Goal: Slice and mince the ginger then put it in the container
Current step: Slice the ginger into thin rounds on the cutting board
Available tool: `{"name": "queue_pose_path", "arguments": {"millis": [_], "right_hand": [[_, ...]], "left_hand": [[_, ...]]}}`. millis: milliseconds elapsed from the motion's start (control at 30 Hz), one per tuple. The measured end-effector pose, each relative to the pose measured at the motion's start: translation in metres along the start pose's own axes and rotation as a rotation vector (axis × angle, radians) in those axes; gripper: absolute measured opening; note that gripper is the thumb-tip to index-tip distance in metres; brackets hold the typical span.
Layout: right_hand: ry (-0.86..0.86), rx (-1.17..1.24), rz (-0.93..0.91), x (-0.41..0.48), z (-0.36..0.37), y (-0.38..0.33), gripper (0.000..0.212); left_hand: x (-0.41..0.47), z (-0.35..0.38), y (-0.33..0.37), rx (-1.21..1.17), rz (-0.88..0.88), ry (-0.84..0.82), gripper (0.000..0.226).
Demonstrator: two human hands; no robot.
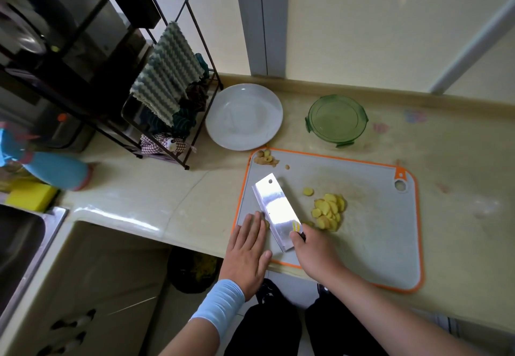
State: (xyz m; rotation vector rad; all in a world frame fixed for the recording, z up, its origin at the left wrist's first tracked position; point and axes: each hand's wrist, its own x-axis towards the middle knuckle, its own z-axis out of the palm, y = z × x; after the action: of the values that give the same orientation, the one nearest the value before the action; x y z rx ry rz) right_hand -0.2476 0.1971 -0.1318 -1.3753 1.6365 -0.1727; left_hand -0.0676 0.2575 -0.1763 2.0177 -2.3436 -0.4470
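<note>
Left hand [248, 247], a pale blue band at its wrist, lies flat on the grey plastic cutting board with orange rim [362, 244], fingers straight and pressed together beside the wide steel cleaver [277, 208]. Right hand [315, 252] curls its fingers round the handle (mostly hidden). Yellow ginger slices [330, 212] lie heaped right of the blade, 1 apart. Beyond the board sits the round translucent green container [337, 120], near a round white plate [243, 116].

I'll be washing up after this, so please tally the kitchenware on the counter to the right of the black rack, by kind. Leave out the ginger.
White plate: 1
Green container: 1
Cutting board: 1
Cleaver: 1
Total: 4
</note>
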Motion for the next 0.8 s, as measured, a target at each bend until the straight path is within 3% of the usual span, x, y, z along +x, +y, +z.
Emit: {"name": "queue_pose_path", "arguments": {"millis": [467, 633, 800], "right_hand": [[0.006, -0.163, -0.047, -0.002, 0.003, -0.011, 0.037], [-0.002, -0.166, -0.041, -0.008, 0.008, -0.001, 0.024], [0.011, -0.215, -0.057, -0.002, 0.01, -0.008, 0.029]], "left_hand": [[0.0, -0.006, 0.001, 0.011, -0.003, -0.049, 0.066], [0.0, -0.006, -0.001, -0.009, 0.008, -0.047, 0.064], [0.001, -0.006, 0.001, -0.014, -0.041, -0.044, 0.064]]}}
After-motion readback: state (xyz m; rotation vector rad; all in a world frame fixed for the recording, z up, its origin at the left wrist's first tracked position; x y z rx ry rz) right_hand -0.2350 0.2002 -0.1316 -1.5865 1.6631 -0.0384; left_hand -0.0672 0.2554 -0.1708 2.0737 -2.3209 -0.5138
